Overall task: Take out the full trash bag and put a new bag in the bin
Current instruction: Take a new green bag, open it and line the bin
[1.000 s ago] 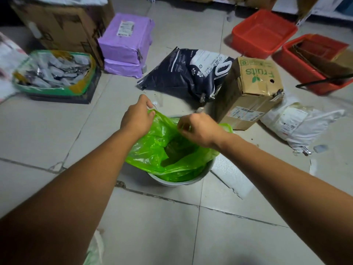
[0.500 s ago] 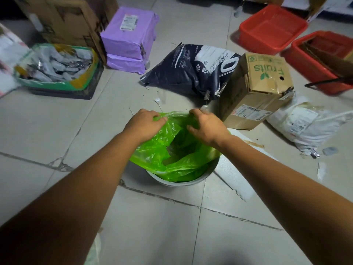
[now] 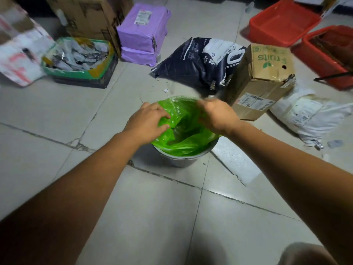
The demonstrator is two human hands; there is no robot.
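Note:
A bright green plastic bag (image 3: 188,129) lines a small grey metal bin (image 3: 181,159) standing on the tiled floor. Its mouth is spread wide over the rim, and the far edge reaches the back of the bin. My left hand (image 3: 148,121) grips the bag's left edge with curled fingers. My right hand (image 3: 215,115), slightly blurred, holds the bag's right edge at the rim. The bin's inside is mostly hidden by folds of the bag.
A fruits carton (image 3: 261,79) stands just right of the bin, with a dark pet-food bag (image 3: 198,62) behind and a white sack (image 3: 309,115) further right. Purple parcels (image 3: 143,33), a green-rimmed crate (image 3: 78,62) and red baskets (image 3: 282,22) lie at the back.
Both hands have moved apart and down, pulling the green bag's mouth wider and lower over the bin's rim. The camera has tilted slightly.

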